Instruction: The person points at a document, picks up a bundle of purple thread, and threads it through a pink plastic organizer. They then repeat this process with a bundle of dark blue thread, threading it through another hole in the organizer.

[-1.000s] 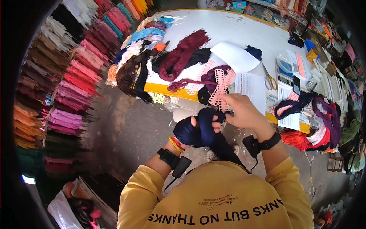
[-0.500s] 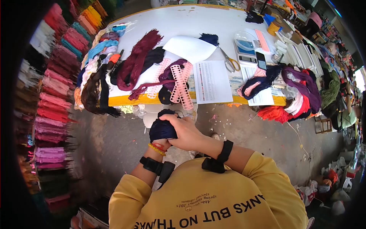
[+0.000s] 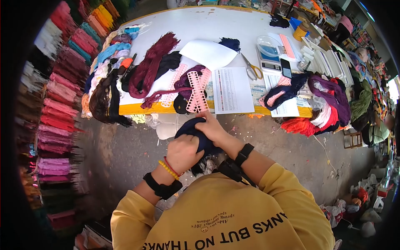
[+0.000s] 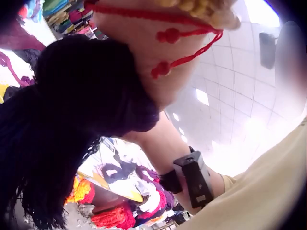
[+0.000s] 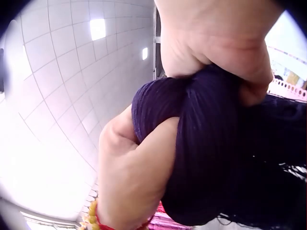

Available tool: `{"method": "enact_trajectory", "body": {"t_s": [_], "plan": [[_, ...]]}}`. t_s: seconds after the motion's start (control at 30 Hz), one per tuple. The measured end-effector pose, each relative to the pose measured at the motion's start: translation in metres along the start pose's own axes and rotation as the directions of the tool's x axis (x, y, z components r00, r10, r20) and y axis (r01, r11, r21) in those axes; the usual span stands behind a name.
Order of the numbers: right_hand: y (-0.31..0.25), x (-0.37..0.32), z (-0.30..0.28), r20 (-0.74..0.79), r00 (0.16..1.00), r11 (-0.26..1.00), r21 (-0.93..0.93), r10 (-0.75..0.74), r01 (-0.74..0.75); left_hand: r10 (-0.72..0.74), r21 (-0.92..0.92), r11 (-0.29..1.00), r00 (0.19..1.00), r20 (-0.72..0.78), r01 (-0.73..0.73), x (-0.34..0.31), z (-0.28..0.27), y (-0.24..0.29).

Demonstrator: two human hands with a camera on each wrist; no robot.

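In front of the person's body, both hands work on a thick bundle of navy yarn (image 3: 203,142). The left hand (image 3: 181,153) grips its near-left side, back of the hand upward. The right hand (image 3: 212,128) holds the far-right side, fingers curled over the strands. The right wrist view shows the yarn (image 5: 204,139) folded into a fat loop, with part of the left hand (image 5: 144,158) tucked into the fold. Loose strand ends (image 4: 36,187) hang down in the left wrist view. The fingertips of both hands are mostly hidden in the yarn.
Just beyond the hands is the white table's yellow edge (image 3: 141,109). Pink punched cards (image 3: 196,91), burgundy yarn (image 3: 152,62), a printed sheet (image 3: 233,89), scissors (image 3: 252,68) and a phone (image 3: 286,67) lie on it. Coloured yarn hanks (image 3: 62,112) hang at left.
The head view has swung right. The left hand has turned from under the bundle to back upward, and the right hand has shifted to the bundle's far-right side. The yarn stays held.
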State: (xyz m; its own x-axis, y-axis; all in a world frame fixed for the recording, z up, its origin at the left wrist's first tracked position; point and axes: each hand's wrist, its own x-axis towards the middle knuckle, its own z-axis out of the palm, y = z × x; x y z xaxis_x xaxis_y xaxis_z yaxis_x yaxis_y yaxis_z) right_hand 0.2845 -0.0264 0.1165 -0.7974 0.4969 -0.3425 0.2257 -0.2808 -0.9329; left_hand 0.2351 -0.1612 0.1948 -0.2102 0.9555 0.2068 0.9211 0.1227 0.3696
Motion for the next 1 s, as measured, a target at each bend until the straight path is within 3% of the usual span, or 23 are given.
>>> {"method": "enact_trajectory", "body": {"t_s": [0.03,0.13,0.17,0.2,0.27,0.3,0.33,0.4,0.47,0.53,0.6,0.67,0.73,0.77,0.87,0.93,1.0], "plan": [[-0.004,0.000,0.001,0.005,1.000,0.998,0.055,-0.014,0.014,0.036,0.020,0.999,0.997,-0.068,-0.035,0.002,-0.005,0.000],[-0.033,-0.016,0.001,0.112,0.981,0.936,0.334,-0.161,0.115,-0.237,-0.154,0.968,0.921,-0.310,0.198,-0.002,0.002,-0.014],[-0.050,-0.026,-0.007,0.171,0.984,0.965,0.261,-0.055,0.009,-0.537,-0.715,0.648,0.823,-0.185,0.262,0.001,0.008,-0.016],[-0.052,-0.032,-0.011,0.147,0.963,0.968,0.146,-0.226,0.205,-0.630,-0.902,0.365,0.774,-0.058,0.230,0.004,0.004,-0.024],[-0.050,-0.045,-0.013,0.172,0.821,0.822,-0.089,-0.544,0.563,-0.776,-0.999,0.010,0.631,0.014,0.035,0.014,-0.004,-0.031],[-0.051,-0.050,-0.012,0.225,0.736,0.710,-0.197,-0.638,0.676,-0.800,-0.994,-0.109,0.594,0.090,0.004,0.019,-0.013,-0.027],[-0.048,-0.048,-0.010,0.311,0.668,0.528,-0.428,-0.676,0.734,-0.797,-0.980,-0.195,0.588,0.134,-0.041,0.018,-0.009,-0.031],[-0.036,-0.046,-0.007,0.381,0.580,0.232,-0.655,-0.720,0.719,-0.770,-0.922,-0.364,0.600,0.220,-0.130,0.021,0.007,-0.037],[-0.022,-0.035,-0.007,0.332,0.522,0.171,-0.694,-0.785,0.699,-0.724,-0.947,-0.319,0.633,0.272,0.043,0.022,0.010,-0.026],[-0.017,-0.022,-0.019,0.310,0.469,0.125,-0.712,-0.827,0.691,-0.738,-0.965,-0.251,0.631,0.240,0.073,0.025,0.011,-0.024],[-0.019,-0.016,-0.029,0.339,0.514,0.099,-0.754,-0.788,0.649,-0.753,-0.974,-0.173,0.618,0.225,0.143,0.033,-0.004,-0.016],[-0.032,-0.021,-0.038,0.358,0.526,0.045,-0.794,-0.772,0.607,-0.716,-0.967,0.006,0.676,0.174,0.255,0.032,-0.006,-0.021],[-0.036,-0.019,-0.047,0.344,0.563,-0.002,-0.854,-0.752,0.520,-0.642,-0.943,0.083,0.741,0.196,0.321,0.031,-0.012,-0.021],[-0.037,-0.017,-0.051,0.338,0.580,-0.024,-0.877,-0.741,0.480,-0.615,-0.945,0.054,0.756,0.224,0.324,0.030,-0.010,-0.024],[-0.041,-0.012,-0.067,0.294,0.649,-0.026,-0.921,-0.702,0.390,-0.431,-0.904,-0.194,0.795,0.427,0.380,0.030,-0.008,-0.019],[-0.039,-0.003,-0.078,0.317,0.594,0.002,-0.881,-0.739,0.473,-0.286,-0.778,-0.497,0.774,0.564,0.383,0.034,-0.011,-0.008],[-0.041,0.003,-0.092,0.337,0.576,0.065,-0.822,-0.745,0.566,-0.145,-0.756,-0.574,0.870,0.472,0.314,0.044,-0.004,-0.001]]}}
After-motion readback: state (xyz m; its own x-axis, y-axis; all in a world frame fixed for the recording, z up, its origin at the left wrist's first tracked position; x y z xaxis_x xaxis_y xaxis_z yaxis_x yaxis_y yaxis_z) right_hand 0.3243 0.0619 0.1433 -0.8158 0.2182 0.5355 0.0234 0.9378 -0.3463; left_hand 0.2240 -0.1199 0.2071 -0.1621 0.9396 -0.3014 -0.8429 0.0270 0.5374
